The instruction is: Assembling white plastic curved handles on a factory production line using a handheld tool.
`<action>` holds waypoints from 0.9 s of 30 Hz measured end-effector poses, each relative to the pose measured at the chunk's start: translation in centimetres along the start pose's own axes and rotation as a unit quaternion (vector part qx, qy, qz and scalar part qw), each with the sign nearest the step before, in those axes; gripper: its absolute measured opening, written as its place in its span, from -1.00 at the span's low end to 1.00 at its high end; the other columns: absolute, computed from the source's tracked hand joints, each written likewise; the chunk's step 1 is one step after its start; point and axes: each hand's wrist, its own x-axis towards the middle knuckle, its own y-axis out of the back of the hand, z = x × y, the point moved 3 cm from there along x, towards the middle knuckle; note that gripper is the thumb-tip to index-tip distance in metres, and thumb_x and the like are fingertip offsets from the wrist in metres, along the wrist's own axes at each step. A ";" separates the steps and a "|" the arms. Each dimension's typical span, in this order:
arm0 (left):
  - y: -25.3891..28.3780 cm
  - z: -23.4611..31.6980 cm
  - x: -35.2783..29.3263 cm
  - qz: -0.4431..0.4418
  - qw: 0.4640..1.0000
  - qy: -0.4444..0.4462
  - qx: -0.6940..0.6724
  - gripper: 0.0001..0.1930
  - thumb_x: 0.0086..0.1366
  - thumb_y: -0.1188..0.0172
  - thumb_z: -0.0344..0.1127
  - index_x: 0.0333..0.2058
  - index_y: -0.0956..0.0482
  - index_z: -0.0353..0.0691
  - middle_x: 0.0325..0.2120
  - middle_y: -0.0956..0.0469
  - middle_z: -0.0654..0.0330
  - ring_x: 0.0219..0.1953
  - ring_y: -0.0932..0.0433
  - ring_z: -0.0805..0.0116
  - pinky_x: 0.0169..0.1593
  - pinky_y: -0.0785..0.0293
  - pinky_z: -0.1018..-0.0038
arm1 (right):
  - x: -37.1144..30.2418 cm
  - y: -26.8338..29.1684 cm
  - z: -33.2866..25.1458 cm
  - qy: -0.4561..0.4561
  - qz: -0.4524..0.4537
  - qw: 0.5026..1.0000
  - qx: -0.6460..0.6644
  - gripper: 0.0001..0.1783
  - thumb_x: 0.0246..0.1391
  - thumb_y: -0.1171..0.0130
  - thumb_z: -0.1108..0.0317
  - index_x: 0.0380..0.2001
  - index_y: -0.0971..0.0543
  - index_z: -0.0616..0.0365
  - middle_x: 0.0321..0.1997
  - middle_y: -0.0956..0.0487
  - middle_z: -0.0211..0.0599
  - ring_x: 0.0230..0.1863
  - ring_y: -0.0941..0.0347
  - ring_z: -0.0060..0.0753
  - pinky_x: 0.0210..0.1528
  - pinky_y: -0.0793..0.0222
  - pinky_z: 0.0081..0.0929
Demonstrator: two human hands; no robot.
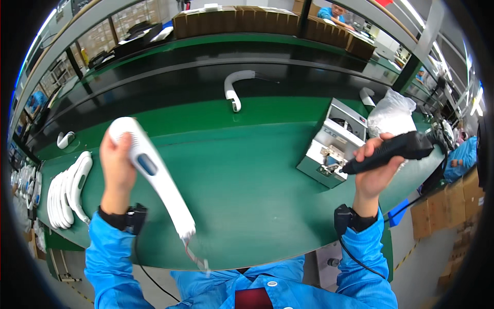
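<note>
Take the grey metal box on the green table as your landmark. Your left grip is well to the left of that box, clamped on the broad, rounded end of a white casing. The casing sits up off the table at a slant, with its blue oval window facing up and its narrow end pointing down toward you; thin wires trail from that end, blurred. Your right grip is just to the right of the metal box, wrapped around a black power tool whose tip points left to the mechanism at the box's front; you cannot tell whether the tip touches it. Far to the left of the box, a row of white casings lies packed side by side, and a small white curved part lies beyond them, also far left of the box. Farther from you than the box and to its left, a hooked white piece lies with a thin wire at its end. Just right of the box and a little beyond it stands a clear plastic bag.
</note>
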 end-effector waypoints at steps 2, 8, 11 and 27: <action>-8.8 -1.1 -1.1 -0.096 0.980 0.013 -0.172 -0.57 0.18 -0.21 -0.19 -0.09 -0.36 -0.33 -0.25 -0.53 0.06 -0.21 -0.57 0.16 -0.17 -0.56 0.31 | 0.7 0.3 0.1 0.004 0.009 1.000 -0.016 -0.27 0.10 0.12 -0.32 -0.05 -0.27 0.19 -0.47 -0.37 -0.30 -0.50 -0.35 -0.46 -0.35 -0.33 -0.46; -22.8 -3.5 -3.4 -0.253 0.947 0.059 -0.187 -0.58 0.15 -0.22 -0.27 -0.05 -0.35 -0.27 -0.32 -0.56 0.03 -0.28 -0.59 0.23 -0.13 -0.53 0.36 | 1.1 -0.6 2.2 -0.012 -0.027 0.998 -0.061 -0.26 0.08 0.07 -0.31 -0.13 -0.28 0.27 -0.51 -0.38 -0.26 -0.54 -0.36 -0.47 -0.47 -0.32 -0.56; -25.7 -4.4 -2.8 -0.263 0.943 0.074 -0.188 -0.66 0.20 -0.17 -0.30 -0.07 -0.41 -0.28 -0.37 -0.56 0.09 -0.34 -0.57 0.36 -0.20 -0.52 0.45 | 1.3 -1.1 2.4 -0.037 -0.055 0.994 -0.083 -0.26 0.08 0.05 -0.30 -0.14 -0.28 0.27 -0.53 -0.38 -0.25 -0.56 -0.36 -0.46 -0.49 -0.31 -0.57; -25.6 -6.6 -2.8 -0.258 0.948 0.075 -0.168 -0.71 0.18 -0.25 -0.25 -0.17 -0.47 -0.25 -0.43 -0.56 0.20 -0.39 -0.56 0.47 -0.27 -0.49 0.55 | -6.9 -8.9 5.5 -0.205 -0.057 0.975 0.062 -0.06 -0.23 0.02 -0.56 -0.12 -0.26 0.13 -0.58 -0.40 -0.25 -0.57 -0.39 -0.38 -0.38 -0.40 -0.40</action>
